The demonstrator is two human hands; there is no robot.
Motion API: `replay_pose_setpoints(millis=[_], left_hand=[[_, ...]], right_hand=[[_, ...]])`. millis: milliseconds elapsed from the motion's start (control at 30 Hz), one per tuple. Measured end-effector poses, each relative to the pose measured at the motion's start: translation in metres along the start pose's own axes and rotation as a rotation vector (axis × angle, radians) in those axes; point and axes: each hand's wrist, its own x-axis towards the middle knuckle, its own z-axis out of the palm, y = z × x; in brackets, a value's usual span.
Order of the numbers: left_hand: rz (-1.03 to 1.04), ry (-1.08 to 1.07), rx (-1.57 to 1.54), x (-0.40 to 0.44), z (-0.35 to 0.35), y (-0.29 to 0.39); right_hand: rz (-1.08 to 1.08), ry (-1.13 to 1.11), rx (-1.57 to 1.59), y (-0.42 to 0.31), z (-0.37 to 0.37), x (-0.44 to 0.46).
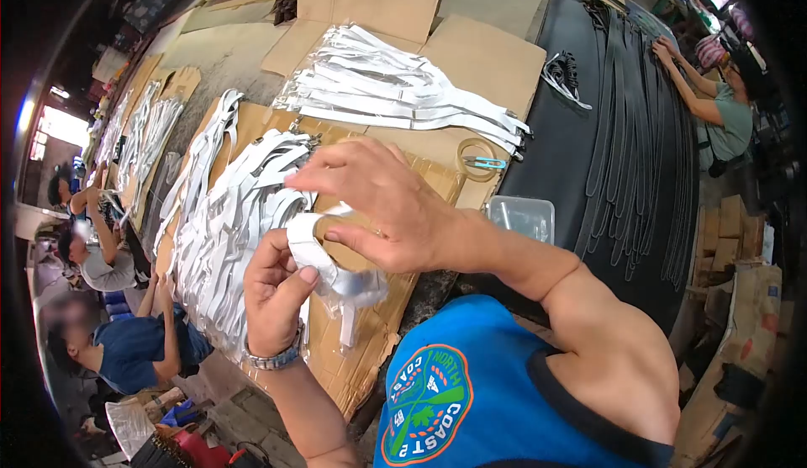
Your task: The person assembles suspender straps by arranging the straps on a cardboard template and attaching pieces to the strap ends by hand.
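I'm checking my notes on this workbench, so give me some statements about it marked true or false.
1. The left hand has a wristwatch at its wrist. True.
2. The left hand holds a black strap. False: it holds a white strap.
3. In this view, the blue snips overlap the tape roll. True.
4. The long black straps lie at the picture's left. False: they lie at its right.
5. The wearer's top is plain red. False: it is blue, with a printed badge.
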Motion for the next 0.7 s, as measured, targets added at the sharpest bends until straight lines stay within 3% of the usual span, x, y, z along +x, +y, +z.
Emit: replay_pose_setpoints(millis=[100,200,267,367,400,467,533,700], left_hand=[[-0.027,-0.139,-0.058,0.008,0.007,0.023],[-0.002,-0.243,-0.137,0.017,0.006,0.040],[-0.048,-0.399,-0.269,0.023,0.002,0.056],[-0.056,-0.463,-0.142,0.036,0.001,0.079],[0.080,-0.470,-0.237,0.051,-0.003,0.068],[0.249,-0.403,-0.324,0.072,-0.013,0.048],[0.251,-0.186,-0.237,0.084,-0.019,0.035],[-0.016,0.302,0.312,0.074,-0.068,-0.084]], right_hand=[[-0.002,-0.147,0.192,0.000,-0.014,0.013],[0.270,-0.482,0.565,-0.013,-0.045,0.035],[0.179,-0.360,0.677,-0.026,-0.054,0.049],[0.013,-0.236,0.775,-0.035,-0.059,0.070],[0.020,-0.240,0.802,-0.041,-0.064,0.079],[-0.009,-0.228,0.777,-0.044,-0.071,0.099],[-0.015,-0.211,0.676,-0.044,-0.075,0.122],[-0.046,-0.134,0.349,-0.030,-0.069,0.197]])
